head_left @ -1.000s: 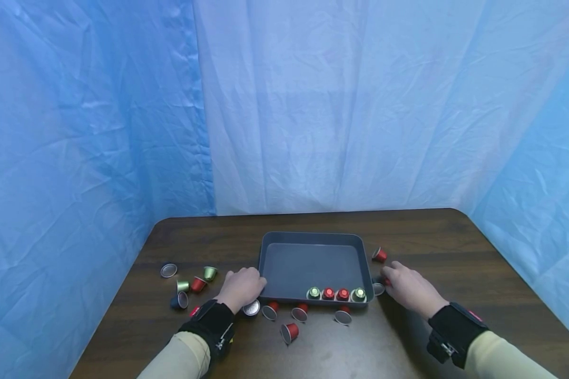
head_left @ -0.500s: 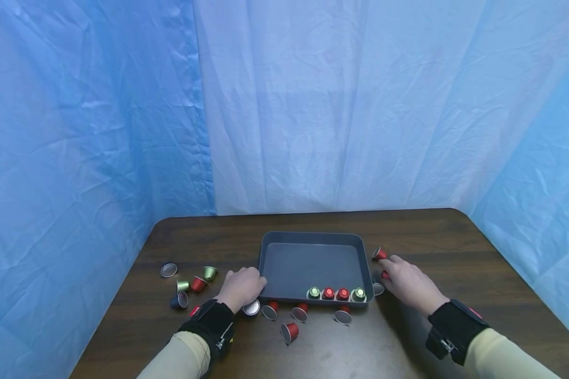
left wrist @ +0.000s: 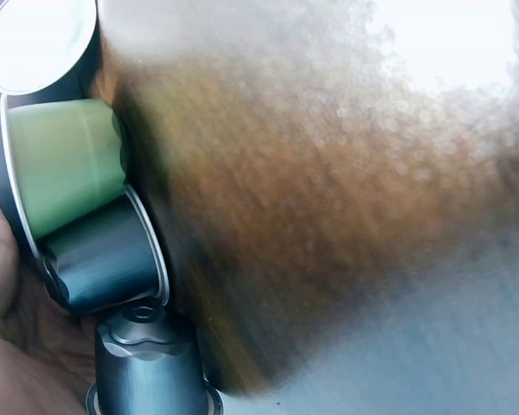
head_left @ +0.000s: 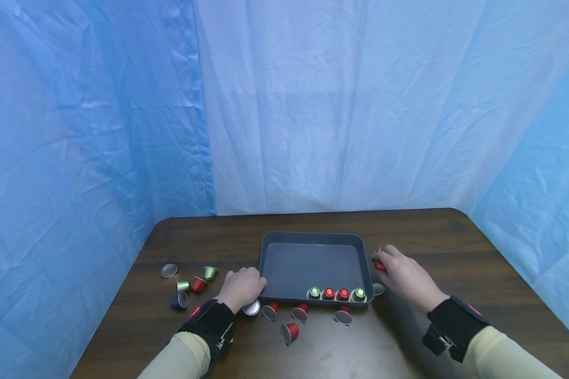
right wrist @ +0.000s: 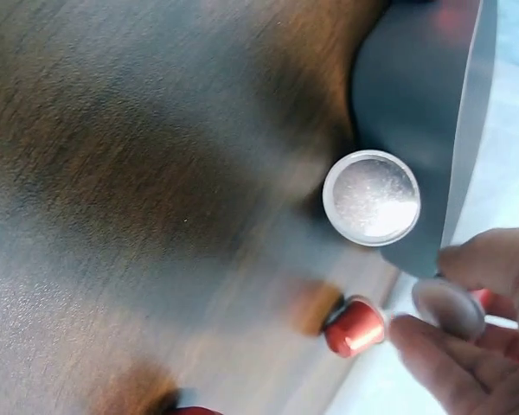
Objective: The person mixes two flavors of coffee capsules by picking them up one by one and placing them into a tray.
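My left hand (head_left: pixel 243 288) lies at the near left edge of the dark grey tray (head_left: pixel 313 267), fingers curled. In the left wrist view, its palm cradles several coffee capsules, among them a green capsule (left wrist: pixel 65 164) and a dark blue one (left wrist: pixel 104 259). A silver-lidded capsule (head_left: pixel 251 308) peeks out below it. Right of the tray, my right hand (head_left: pixel 403 276) pinches a red capsule (head_left: pixel 381 266), whose silver lid faces the wrist camera. Its fingertips overlap another red capsule (head_left: pixel 376 252) on the table. A capsule with its silver lid showing (right wrist: pixel 372 199) touches the tray's side.
Red and green capsules stand in a row along the tray's near side, at its right end. Several red capsules, including a tipped one (head_left: pixel 290 332), lie in front of the tray. A loose group with a dark blue capsule (head_left: pixel 179 300) lies on the table's left.
My right hand has moved forward and slightly left with the red capsule, up to the far red capsule, now mostly covered by its fingers. My left hand and the tray stay put.
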The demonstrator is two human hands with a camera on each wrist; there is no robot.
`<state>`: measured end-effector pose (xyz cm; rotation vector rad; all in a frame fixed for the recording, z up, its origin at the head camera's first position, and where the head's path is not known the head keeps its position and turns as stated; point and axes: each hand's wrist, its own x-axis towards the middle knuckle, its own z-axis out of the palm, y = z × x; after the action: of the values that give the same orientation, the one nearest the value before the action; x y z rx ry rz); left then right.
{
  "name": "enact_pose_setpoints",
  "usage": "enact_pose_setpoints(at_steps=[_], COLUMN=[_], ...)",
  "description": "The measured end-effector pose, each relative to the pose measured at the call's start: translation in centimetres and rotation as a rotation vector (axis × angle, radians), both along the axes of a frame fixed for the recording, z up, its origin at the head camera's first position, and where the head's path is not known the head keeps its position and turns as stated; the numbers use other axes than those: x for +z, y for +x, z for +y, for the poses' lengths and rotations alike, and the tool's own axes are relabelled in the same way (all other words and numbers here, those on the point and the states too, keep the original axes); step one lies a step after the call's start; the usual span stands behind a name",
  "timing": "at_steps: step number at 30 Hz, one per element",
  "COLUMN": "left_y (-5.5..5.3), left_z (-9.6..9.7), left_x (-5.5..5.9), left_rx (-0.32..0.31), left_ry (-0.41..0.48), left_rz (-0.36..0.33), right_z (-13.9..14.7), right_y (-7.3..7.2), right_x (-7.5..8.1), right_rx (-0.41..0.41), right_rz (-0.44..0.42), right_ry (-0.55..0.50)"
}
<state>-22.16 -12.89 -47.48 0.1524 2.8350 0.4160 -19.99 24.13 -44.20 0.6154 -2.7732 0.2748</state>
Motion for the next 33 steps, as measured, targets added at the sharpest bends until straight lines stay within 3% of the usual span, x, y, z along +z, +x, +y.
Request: enact_pose_setpoints(at_steps=[6, 21, 28, 33], left_y=[0.0, -0.1, -0.1, -0.1], left_z=[0.0, 0.0, 0.0, 0.0], left_x=[0.0, 0.0, -0.1, -0.1], left_rx=[0.002, 0.006, -0.010, -0.008], left_ry=[0.002, -0.002, -0.013, -0.016], left_rz=[-0.006, -0.011, -0.003, -0.007], right_z=[-0.5, -2.1, -2.8, -3.1], right_y=[0.0, 0.4, 0.5, 0.6], right_x=[0.6, 1.4, 1.6, 1.7], right_rx=[0.059, 0.083, 0.051, 0.084], right_rz=[0.089, 0.013, -0.042, -0.039], right_ry=[-0.005, -0.084, -0.084, -0.074])
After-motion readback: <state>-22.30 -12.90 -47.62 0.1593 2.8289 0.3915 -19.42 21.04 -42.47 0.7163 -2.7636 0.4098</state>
